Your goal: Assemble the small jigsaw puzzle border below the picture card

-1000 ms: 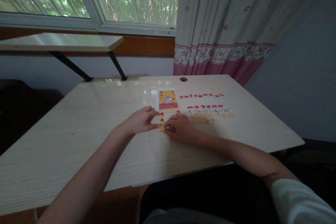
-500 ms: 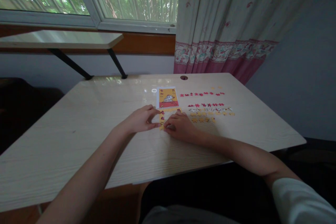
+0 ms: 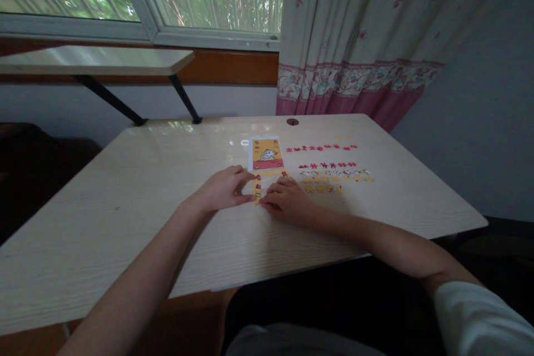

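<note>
A partly joined puzzle [image 3: 257,185] lies on the table as a yellow border with small red drawings, its left column and top row showing. My left hand [image 3: 223,188] rests at its left edge, thumb and forefinger apart, the tips touching or very near the pieces. At the column's lower end, my right hand [image 3: 287,199] has its fingers bent and pinched down on a yellow puzzle piece, mostly hidden under the fingertips. Right behind the border lies a picture card [image 3: 267,154] of a white cartoon animal on yellow and red.
Rows of loose red pieces [image 3: 321,148], white pieces [image 3: 336,173] and yellow pieces [image 3: 319,189] spread to the right on the table [image 3: 125,222]. A raised shelf [image 3: 100,61] on black brackets stands back left. A curtain [image 3: 329,83] hangs behind the table.
My right fingertips have shifted very slightly at the lower end of the yellow column. My left hand keeps its place; the view has tilted a little.
</note>
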Motion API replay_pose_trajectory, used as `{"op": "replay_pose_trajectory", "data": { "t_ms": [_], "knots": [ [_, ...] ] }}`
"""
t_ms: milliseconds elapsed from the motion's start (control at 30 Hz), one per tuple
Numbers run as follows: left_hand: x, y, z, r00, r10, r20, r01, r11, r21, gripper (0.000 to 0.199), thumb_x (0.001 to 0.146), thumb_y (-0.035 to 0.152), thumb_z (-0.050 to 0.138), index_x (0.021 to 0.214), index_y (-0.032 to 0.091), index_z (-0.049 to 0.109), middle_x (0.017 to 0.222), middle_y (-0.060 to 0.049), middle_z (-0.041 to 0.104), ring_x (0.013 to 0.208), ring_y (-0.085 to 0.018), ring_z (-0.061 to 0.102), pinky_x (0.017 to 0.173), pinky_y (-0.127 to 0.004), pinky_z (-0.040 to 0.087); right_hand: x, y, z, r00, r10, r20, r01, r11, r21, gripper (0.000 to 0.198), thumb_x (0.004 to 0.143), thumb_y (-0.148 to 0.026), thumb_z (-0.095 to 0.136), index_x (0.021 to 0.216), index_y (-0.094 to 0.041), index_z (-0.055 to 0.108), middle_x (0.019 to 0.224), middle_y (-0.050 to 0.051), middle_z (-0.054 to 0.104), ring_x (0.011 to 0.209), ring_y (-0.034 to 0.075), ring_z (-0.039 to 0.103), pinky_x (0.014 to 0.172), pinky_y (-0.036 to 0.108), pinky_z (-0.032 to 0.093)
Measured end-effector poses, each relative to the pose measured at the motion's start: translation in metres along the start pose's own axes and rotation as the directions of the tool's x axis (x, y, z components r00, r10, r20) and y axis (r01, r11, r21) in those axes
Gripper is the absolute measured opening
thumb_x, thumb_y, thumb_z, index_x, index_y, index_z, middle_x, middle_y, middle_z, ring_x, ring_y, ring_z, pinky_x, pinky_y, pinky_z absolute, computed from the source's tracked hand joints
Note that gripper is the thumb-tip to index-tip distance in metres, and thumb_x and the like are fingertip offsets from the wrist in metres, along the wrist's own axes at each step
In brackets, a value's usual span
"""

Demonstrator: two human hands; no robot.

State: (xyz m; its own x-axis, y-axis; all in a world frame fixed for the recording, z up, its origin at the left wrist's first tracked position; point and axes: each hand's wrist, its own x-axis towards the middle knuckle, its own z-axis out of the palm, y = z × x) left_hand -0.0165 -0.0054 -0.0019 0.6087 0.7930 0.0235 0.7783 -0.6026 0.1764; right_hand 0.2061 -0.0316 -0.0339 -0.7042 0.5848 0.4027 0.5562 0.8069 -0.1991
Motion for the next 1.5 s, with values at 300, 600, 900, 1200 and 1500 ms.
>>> {"op": "replay_pose_trajectory", "data": {
  "t_ms": [300, 600, 900, 1200, 1500],
  "knots": [
    [-0.002, -0.007, 0.000, 0.998, -0.004, -0.071, 0.001, 0.999, -0.040, 0.052, 0.085, 0.053, 0.049, 0.122, 0.016, 0.056, 0.095, -0.009, 0.055, 0.083, -0.020, 0.057, 0.079, -0.032, 0.046, -0.006, 0.049, -0.028, 0.990, 0.138, -0.004, -0.137, 0.989, 0.050, 0.016, 0.086, -0.026, 0.058, 0.095, -0.020, 0.071, 0.092, 0.006, 0.066, 0.087, 0.018, 0.053, 0.079, 0.032, 0.036],
    [0.000, -0.005, 0.005, 0.999, 0.011, -0.033, -0.010, 1.000, 0.014, 0.060, 0.083, 0.057, 0.050, 0.130, 0.018, 0.052, 0.091, -0.009, 0.054, 0.081, -0.022, 0.056, 0.075, -0.033, 0.045, -0.011, 0.068, -0.045, 0.944, 0.230, 0.237, -0.215, 0.973, -0.087, 0.048, 0.082, -0.049, 0.060, 0.124, -0.027, 0.059, 0.117, 0.008, 0.057, 0.101, 0.025, 0.048, 0.084, 0.036, 0.035],
    [0.001, -0.009, 0.011, 0.999, 0.008, -0.041, -0.008, 1.000, 0.000, 0.059, 0.082, 0.058, 0.052, 0.129, 0.023, 0.052, 0.092, -0.007, 0.054, 0.082, -0.021, 0.056, 0.076, -0.032, 0.044, -0.010, 0.069, -0.042, 0.941, 0.231, 0.249, -0.217, 0.973, -0.083, 0.053, 0.082, -0.053, 0.059, 0.127, -0.025, 0.057, 0.117, 0.010, 0.057, 0.102, 0.026, 0.047, 0.084, 0.036, 0.035],
    [0.000, -0.010, 0.009, 0.998, 0.017, -0.055, -0.019, 1.000, -0.023, 0.059, 0.083, 0.059, 0.049, 0.128, 0.021, 0.054, 0.090, -0.007, 0.054, 0.079, -0.020, 0.055, 0.075, -0.031, 0.045, -0.008, 0.064, -0.044, 0.932, 0.232, 0.280, -0.213, 0.972, -0.097, 0.053, 0.084, -0.052, 0.055, 0.128, -0.023, 0.055, 0.118, 0.011, 0.058, 0.103, 0.025, 0.047, 0.087, 0.036, 0.035],
    [0.000, -0.013, 0.004, 0.996, -0.014, -0.092, 0.015, 1.000, 0.004, 0.056, 0.087, 0.056, 0.044, 0.126, 0.017, 0.055, 0.099, -0.011, 0.056, 0.086, -0.023, 0.058, 0.079, -0.035, 0.047, -0.010, 0.150, -0.093, 0.812, 0.571, 0.124, -0.519, 0.802, -0.296, 0.027, 0.086, -0.035, 0.051, 0.096, -0.019, 0.070, 0.097, 0.008, 0.070, 0.089, 0.021, 0.060, 0.078, 0.030, 0.040]
  ]
}}
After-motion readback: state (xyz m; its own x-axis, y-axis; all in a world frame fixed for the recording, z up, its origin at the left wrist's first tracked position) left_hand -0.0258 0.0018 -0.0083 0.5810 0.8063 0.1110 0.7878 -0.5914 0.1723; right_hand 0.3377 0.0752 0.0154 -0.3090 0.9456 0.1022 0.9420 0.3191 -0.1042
